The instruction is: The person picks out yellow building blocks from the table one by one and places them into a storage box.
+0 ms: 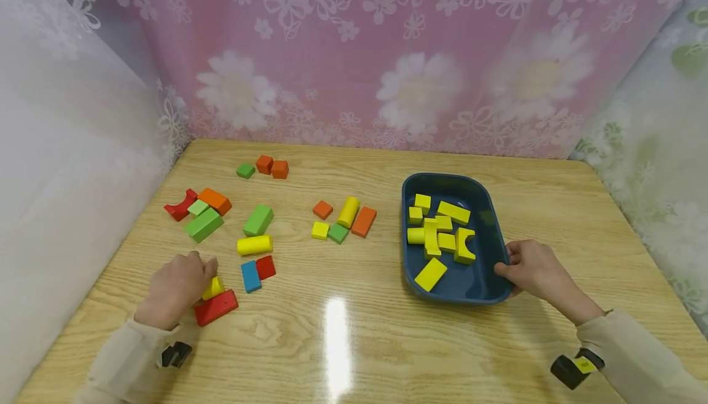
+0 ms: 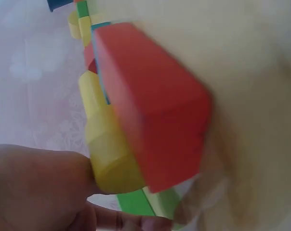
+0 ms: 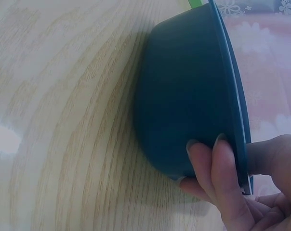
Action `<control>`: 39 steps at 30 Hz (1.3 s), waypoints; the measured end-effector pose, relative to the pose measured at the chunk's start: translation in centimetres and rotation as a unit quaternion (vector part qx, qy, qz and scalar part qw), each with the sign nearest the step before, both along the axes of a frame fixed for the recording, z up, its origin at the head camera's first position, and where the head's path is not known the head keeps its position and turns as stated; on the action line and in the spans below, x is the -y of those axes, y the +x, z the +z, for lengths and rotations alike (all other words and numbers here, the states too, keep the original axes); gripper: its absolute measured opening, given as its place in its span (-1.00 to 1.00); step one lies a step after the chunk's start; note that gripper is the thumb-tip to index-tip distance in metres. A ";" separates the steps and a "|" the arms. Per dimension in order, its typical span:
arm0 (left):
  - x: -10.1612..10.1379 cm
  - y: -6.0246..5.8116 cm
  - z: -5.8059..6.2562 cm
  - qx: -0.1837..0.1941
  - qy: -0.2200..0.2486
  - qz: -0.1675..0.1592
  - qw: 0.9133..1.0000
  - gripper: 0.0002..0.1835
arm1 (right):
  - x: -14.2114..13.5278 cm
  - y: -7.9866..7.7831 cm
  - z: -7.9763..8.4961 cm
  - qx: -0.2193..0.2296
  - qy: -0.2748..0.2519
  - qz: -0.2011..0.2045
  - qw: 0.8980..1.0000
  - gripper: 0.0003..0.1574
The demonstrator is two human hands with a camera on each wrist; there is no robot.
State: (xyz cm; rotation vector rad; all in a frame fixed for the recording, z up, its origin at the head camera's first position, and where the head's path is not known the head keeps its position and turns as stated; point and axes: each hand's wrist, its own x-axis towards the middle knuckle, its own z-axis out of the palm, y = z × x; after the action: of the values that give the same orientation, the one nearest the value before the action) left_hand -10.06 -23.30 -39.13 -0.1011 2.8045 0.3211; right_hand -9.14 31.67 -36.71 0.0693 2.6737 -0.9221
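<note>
Pale sleeves [image 1: 641,355] came in low from the near left and near right, black devices [image 1: 570,372] strapped at both wrists. Left hand [image 1: 176,287]: back uppermost, wrist bent over the table [image 1: 298,336], thumb against a yellow cylinder [image 1: 214,288] at near left, just behind a red block [image 1: 217,308]; fingers bent beyond it, though whether they grasped it could not be told. Right hand [image 1: 533,269]: reached inward, grasping the blue tub [image 1: 481,278] at its near right corner, thumb inside the rim, fingers outside against the wall. Yellow blocks [image 1: 431,274] lay in the tub.
</note>
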 end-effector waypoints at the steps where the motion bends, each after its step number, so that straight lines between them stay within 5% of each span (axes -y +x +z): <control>1: 0.0 0.1 -0.1 -0.002 0.000 0.000 1.000 -0.52 | 0.0 0.0 0.0 0.000 0.000 0.000 1.000 -0.83; 14: -1.7 0.7 -0.2 -0.001 -0.011 -0.008 1.000 -0.39 | 0.1 0.0 0.2 0.000 0.009 -0.001 1.000 -0.83; 20: -2.4 0.6 -0.7 -0.059 -0.001 -0.044 0.997 -0.60 | 0.1 0.0 0.2 0.002 0.010 -0.001 1.000 -0.83; 28: -2.8 0.4 -0.9 -0.161 -0.012 -0.086 0.983 -0.72 | 0.3 -0.1 0.2 0.004 0.013 0.001 1.000 -0.83; 33: -3.2 -0.1 0.1 -0.192 0.012 -0.107 0.975 -0.73 | 0.2 -0.1 0.2 0.006 0.016 0.001 1.000 -0.81; 39: -5.0 -1.3 2.0 -0.182 0.052 -0.127 0.974 -0.72 | 0.1 -0.1 0.2 0.007 0.019 0.002 1.000 -0.80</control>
State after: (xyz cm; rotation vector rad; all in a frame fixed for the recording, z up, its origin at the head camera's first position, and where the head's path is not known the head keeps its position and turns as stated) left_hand -11.33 -18.26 -37.12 0.3757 3.1016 0.4633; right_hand -9.27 31.57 -36.51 0.0776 2.6779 -0.8654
